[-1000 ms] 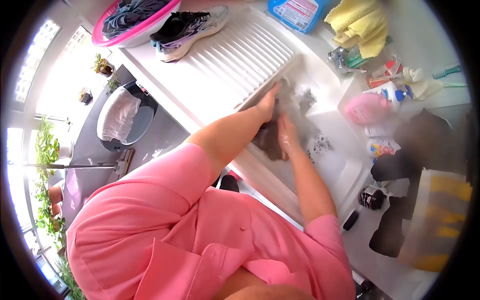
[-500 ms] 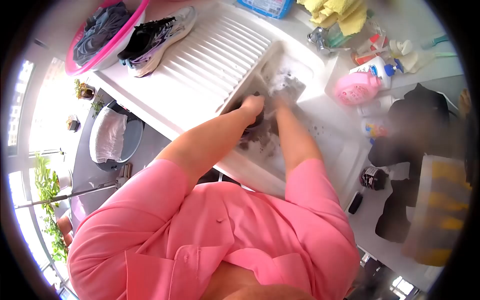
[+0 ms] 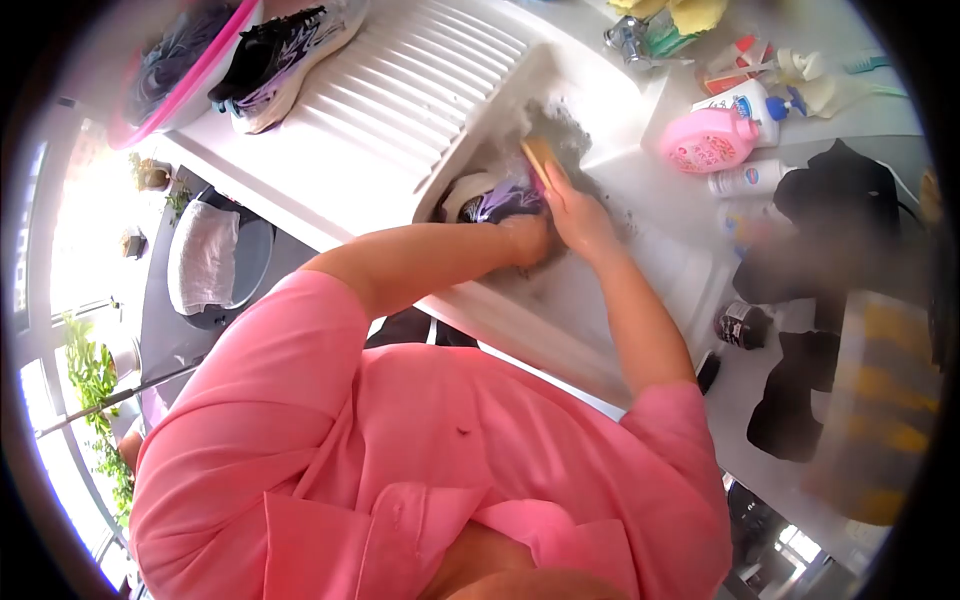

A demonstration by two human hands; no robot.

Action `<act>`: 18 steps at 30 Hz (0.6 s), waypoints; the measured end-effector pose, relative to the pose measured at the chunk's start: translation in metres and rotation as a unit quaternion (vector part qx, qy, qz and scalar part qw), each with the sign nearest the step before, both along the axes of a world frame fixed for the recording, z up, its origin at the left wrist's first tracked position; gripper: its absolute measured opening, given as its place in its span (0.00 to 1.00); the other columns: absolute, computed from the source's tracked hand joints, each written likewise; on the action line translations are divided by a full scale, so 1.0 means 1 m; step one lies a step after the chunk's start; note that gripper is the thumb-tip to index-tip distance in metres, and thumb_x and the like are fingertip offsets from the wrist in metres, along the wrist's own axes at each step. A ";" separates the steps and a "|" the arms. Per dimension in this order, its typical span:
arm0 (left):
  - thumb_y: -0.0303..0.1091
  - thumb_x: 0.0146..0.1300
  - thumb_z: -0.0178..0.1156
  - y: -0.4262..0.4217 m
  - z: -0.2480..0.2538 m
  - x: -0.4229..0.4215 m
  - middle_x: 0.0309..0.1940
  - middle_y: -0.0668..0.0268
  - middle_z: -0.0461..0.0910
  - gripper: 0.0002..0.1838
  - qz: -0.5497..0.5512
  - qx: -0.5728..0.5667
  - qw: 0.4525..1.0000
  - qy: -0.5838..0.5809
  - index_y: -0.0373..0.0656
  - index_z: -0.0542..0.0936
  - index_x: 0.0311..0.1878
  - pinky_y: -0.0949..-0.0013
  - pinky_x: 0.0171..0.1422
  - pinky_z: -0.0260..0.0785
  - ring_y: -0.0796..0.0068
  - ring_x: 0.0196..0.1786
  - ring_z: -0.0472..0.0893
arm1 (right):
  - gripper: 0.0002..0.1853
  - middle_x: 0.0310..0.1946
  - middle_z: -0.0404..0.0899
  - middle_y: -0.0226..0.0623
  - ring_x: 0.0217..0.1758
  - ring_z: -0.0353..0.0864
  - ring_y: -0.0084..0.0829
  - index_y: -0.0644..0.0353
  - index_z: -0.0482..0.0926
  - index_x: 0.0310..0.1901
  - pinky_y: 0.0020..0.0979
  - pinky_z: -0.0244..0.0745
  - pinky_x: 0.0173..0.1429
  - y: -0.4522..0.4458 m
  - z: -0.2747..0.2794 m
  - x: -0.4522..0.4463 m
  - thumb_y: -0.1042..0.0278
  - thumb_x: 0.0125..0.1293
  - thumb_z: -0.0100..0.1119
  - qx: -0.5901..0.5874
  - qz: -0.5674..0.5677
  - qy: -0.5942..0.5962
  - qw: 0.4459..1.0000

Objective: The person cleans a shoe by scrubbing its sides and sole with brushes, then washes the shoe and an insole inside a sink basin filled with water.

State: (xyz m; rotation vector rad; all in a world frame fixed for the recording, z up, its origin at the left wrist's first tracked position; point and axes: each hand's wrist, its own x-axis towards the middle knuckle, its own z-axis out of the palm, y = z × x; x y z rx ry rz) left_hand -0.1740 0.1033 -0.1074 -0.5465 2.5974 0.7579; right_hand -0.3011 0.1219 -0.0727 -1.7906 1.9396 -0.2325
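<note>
A sneaker [image 3: 492, 200] with a pale and purple upper lies in the murky, soapy water of the white sink [image 3: 655, 255]. Its near end is gripped by my left hand [image 3: 530, 238], whose fingers are partly hidden. My right hand [image 3: 580, 215] holds a yellowish scrub brush [image 3: 540, 160], pressed close beside the sneaker; the bristles are hard to make out. On the ribbed washboard [image 3: 395, 90] left of the basin stands the matching sneaker [image 3: 285, 65], black, white and purple.
A pink-rimmed basin [image 3: 190, 75] of clothes stands at the far left. Along the right ledge are a pink detergent bottle [image 3: 705, 140], a white pump bottle [image 3: 745, 100], a dark jar [image 3: 742, 325] and black cloths [image 3: 840, 210]. The tap [image 3: 628, 40] is at the back.
My right hand has come up out of the suds, and the brush in it now shows. My left hand has shifted nearer along the sneaker, which is more exposed. The view has tilted slightly.
</note>
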 end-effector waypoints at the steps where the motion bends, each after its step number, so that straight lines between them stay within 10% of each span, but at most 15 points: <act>1: 0.35 0.61 0.49 0.005 -0.022 -0.001 0.37 0.46 0.79 0.16 0.136 0.062 0.987 0.061 0.31 0.76 0.44 0.53 0.45 0.72 0.49 0.41 0.81 | 0.24 0.40 0.77 0.58 0.43 0.76 0.58 0.47 0.62 0.65 0.49 0.70 0.49 -0.009 0.004 0.008 0.56 0.68 0.40 0.049 -0.035 0.046 0.997; 8: 0.33 0.57 0.54 0.014 -0.018 -0.002 0.37 0.48 0.80 0.16 0.245 0.037 0.967 0.051 0.34 0.77 0.46 0.54 0.45 0.73 0.52 0.43 0.81 | 0.20 0.41 0.78 0.55 0.47 0.76 0.54 0.56 0.69 0.57 0.48 0.69 0.52 -0.063 -0.070 -0.009 0.58 0.66 0.42 0.088 -0.126 0.064 0.986; 10: 0.33 0.57 0.53 0.007 -0.017 0.000 0.40 0.48 0.79 0.15 0.042 0.006 0.998 -0.039 0.35 0.78 0.45 0.55 0.46 0.73 0.53 0.44 0.81 | 0.20 0.43 0.77 0.57 0.49 0.75 0.55 0.58 0.71 0.54 0.47 0.68 0.55 -0.045 -0.063 -0.008 0.58 0.66 0.41 0.014 -0.119 0.019 0.993; 14: 0.35 0.59 0.50 0.009 -0.027 -0.007 0.48 0.52 0.78 0.16 0.096 0.009 0.994 -0.054 0.41 0.79 0.47 0.57 0.50 0.71 0.58 0.48 0.80 | 0.25 0.43 0.77 0.58 0.50 0.74 0.57 0.44 0.59 0.67 0.47 0.67 0.55 0.009 -0.010 0.004 0.56 0.68 0.39 0.044 -0.029 -0.026 0.998; 18: 0.42 0.62 0.51 0.014 -0.054 -0.001 0.52 0.57 0.77 0.18 0.139 -0.070 0.973 0.169 0.50 0.78 0.52 0.59 0.55 0.68 0.58 0.52 0.78 | 0.26 0.40 0.77 0.59 0.46 0.75 0.58 0.39 0.54 0.69 0.48 0.68 0.51 0.043 0.040 0.020 0.53 0.70 0.38 0.093 0.058 -0.018 0.994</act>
